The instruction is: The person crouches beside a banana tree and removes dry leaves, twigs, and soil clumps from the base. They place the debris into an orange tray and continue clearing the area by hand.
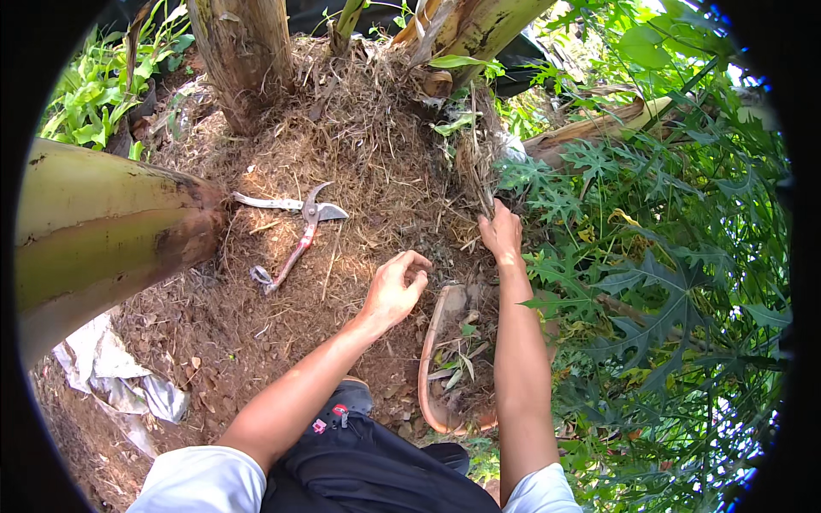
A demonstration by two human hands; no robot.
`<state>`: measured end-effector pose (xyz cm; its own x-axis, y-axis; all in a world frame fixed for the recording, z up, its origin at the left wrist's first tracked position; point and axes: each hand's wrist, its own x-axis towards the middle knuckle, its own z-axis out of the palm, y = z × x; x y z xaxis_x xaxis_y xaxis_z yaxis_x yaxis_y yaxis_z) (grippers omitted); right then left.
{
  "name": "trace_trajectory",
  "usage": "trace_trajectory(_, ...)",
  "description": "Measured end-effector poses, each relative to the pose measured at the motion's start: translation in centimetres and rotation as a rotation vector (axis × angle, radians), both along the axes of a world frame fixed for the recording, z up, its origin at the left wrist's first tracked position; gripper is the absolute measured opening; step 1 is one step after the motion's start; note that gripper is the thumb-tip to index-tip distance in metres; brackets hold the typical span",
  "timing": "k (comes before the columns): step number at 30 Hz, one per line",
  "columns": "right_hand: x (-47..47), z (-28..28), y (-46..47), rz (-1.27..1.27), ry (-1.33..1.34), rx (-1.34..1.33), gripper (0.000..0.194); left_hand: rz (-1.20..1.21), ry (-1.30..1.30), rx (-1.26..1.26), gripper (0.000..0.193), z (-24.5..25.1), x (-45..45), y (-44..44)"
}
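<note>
My left hand [399, 285] hovers over the dry, mulched soil [359, 250] with its fingers curled and apart, nothing between them. Farther right, my right hand [501, 231] is closed around the lower end of a bundle of dry plant stalks [478, 154]. Bypass pruning shears [311, 215], one handle whitish and the other red, lie spread on the soil to the left. Just below my hands rests a shallow container with an orange-brown rim [424, 378], with leaves and debris inside.
A thick banana-like trunk [115, 224] juts in from the left; other trunks [247, 64] [484, 32] stand ahead. Lobed green foliage [667, 301] crowds the right side. Torn whitish plastic sheeting [109, 365] lies at lower left. A shoe [353, 394] shows beside the dark trousers.
</note>
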<state>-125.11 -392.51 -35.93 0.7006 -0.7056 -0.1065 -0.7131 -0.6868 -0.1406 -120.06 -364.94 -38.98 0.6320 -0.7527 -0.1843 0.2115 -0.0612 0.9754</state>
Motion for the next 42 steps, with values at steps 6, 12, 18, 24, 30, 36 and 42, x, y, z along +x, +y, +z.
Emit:
trace_trajectory(6, -5.3, 8.5, 0.4, -0.065, -0.13, 0.115, 0.04, 0.06, 0.016, -0.049, 0.02, 1.6, -0.3, 0.1)
trace_trajectory(12, -17.5, 14.9, 3.8, -0.389, -0.391, 0.285, 0.048, 0.124, -0.185, -0.035, 0.03, 4.9, -0.7, 0.3)
trace_trajectory(18, -28.1, 25.2, 14.2, -0.471, 0.087, -0.058, 0.046, 0.232, -0.301, -0.235, 0.06, 6.3, -2.3, -0.9)
trace_trajectory(24, -26.7, 13.6, 20.0, -0.419, 0.209, -0.113, 0.078, -0.008, -0.633, -0.439, 0.063, 6.4, -10.7, -1.2)
trace_trajectory(30, -28.0, 9.3, 18.7, -0.446, 0.124, 0.054, 0.073, -0.454, -0.868, -0.328, 0.073, 3.1, -16.0, -1.6)
trace_trajectory(36, -25.3, 3.3, 19.6, -0.352, 0.323, -0.024, 0.06, -0.994, -1.11, 0.138, 0.071, -2.5, -16.1, -2.0)
trace_trajectory(42, -20.9, 9.9, 12.0, -0.546, 0.219, 0.29, 0.047, -0.924, -1.119, 0.094, 0.059, -1.0, -15.0, -2.8)
